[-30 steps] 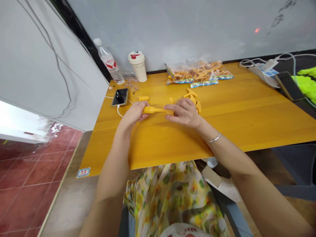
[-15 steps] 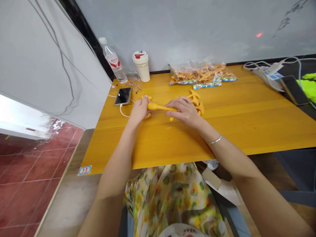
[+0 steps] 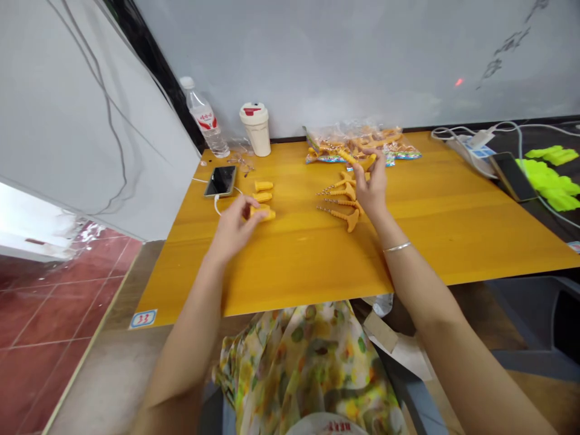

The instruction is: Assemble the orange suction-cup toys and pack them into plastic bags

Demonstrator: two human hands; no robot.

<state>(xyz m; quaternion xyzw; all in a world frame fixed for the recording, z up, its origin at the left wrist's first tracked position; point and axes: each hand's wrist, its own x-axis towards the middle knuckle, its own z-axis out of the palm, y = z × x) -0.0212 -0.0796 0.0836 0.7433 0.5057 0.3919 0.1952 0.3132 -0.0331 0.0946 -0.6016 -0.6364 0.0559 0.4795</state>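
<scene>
My left hand (image 3: 234,227) has its thumb and fingers closed on a yellow plastic sleeve (image 3: 265,212) at the table's left. Two more yellow sleeves (image 3: 263,186) lie just beyond it in a column. In my right hand (image 3: 373,186) is a yellow T-handled screw peg (image 3: 357,159), raised over the table and slanting up to the left; whether a sleeve covers its tip I cannot tell. Below and left of that hand lie several similar screw pegs (image 3: 342,191), their bare metal spiral tips pointing left. My right hand partly hides their handles.
Clear bags of orange-yellow pieces (image 3: 376,142) lie against the whiteboard. A water bottle (image 3: 206,121), a lidded cup (image 3: 257,130) and a cabled phone (image 3: 221,180) stand or lie back left. To the right are a power strip (image 3: 473,148), another phone (image 3: 512,175) and neon-green pieces (image 3: 550,184).
My hands have moved apart from the peg and sleeve held between them. The right has lifted a peg up and right; the left has come slightly nearer, onto a sleeve.
</scene>
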